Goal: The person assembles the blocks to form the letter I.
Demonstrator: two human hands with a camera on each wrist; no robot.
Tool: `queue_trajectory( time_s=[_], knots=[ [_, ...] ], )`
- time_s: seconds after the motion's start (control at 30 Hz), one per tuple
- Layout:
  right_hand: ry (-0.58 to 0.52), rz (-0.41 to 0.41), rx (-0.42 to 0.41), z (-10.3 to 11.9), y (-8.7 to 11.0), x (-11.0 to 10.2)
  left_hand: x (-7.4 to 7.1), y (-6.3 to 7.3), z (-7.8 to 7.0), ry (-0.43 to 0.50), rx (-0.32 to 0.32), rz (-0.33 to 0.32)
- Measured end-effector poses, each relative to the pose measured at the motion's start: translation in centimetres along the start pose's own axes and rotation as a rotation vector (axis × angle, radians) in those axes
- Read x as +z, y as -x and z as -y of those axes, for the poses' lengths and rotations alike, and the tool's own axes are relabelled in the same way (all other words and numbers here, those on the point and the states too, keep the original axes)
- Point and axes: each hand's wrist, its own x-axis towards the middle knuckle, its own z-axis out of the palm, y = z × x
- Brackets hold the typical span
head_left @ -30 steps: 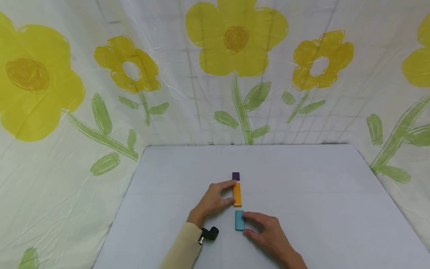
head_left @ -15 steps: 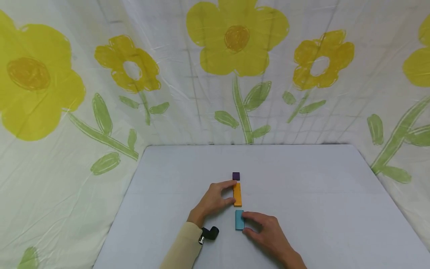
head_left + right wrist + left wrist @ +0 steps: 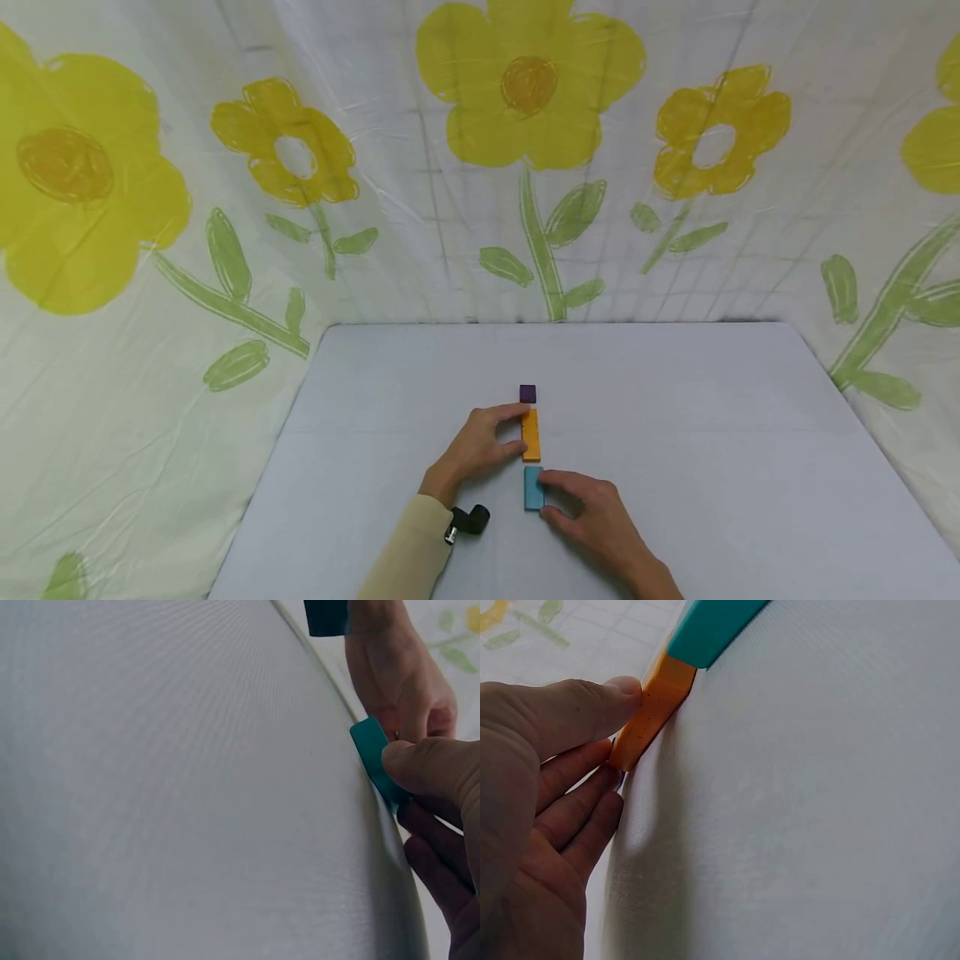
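Near the middle of the white, smooth-looking table (image 3: 675,467), lined up from near to far: a blue-green, flat rectangular block (image 3: 533,489), of wood or plastic, impossible to tell which; just beyond, past a narrow gap, a longer, slimmer orange bar-shaped block (image 3: 532,437) with small dark marks; farthest off, a small dark purple square-faced block (image 3: 528,394).

Probably light in the fingers, stiff and hard to damage. Perhaps slightly slippery on the smooth faces, and easy to twist out of line with an uneven push. Best taken by the edges or short ends, low against the table, leaving the top faces bare.

Left hand (image 3: 478,446): curved in from the left, holding the orange block with forefinger at the far end and thumb toward the near end. Right hand (image 3: 600,517): curved in from the right, pinching the blue-green block, forefinger toward the far end and thumb at the near right corner.

Little room between orange and purple, with left fingertips partly filling that gap. At the left wrist, beside the cream sleeve (image 3: 408,546), a black device (image 3: 471,520), apart from the blue-green block. Beyond the table, a white curtain printed with yellow flowers (image 3: 390,250), well apart from the blocks.
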Motion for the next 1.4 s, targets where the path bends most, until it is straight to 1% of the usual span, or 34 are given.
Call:
queue_trajectory(
  time_s=[0.17,0.5,0.63,0.87,1.1,1.4],
  knots=[
    [-0.006,0.009,0.026,0.06,-0.21,-0.02,0.04,0.03,-0.08,-0.003,-0.004,-0.001],
    [0.007,0.003,0.011,0.03,-0.50,-0.05,0.09,-0.01,-0.13,0.001,0.018,-0.008],
    [0.008,0.000,0.016,0.10,-0.57,-0.12,0.09,-0.01,-0.14,-0.002,0.017,-0.008],
    [-0.012,0.025,0.035,0.09,-0.73,-0.18,0.08,-0.04,-0.15,-0.006,0.018,-0.011],
    [-0.002,0.025,0.027,-0.02,-0.79,-0.22,0.12,-0.06,-0.14,-0.015,0.026,-0.018],
    [-0.001,0.033,0.032,-0.06,-0.87,-0.28,0.22,-0.03,-0.10,-0.022,0.015,-0.011]
  ],
)
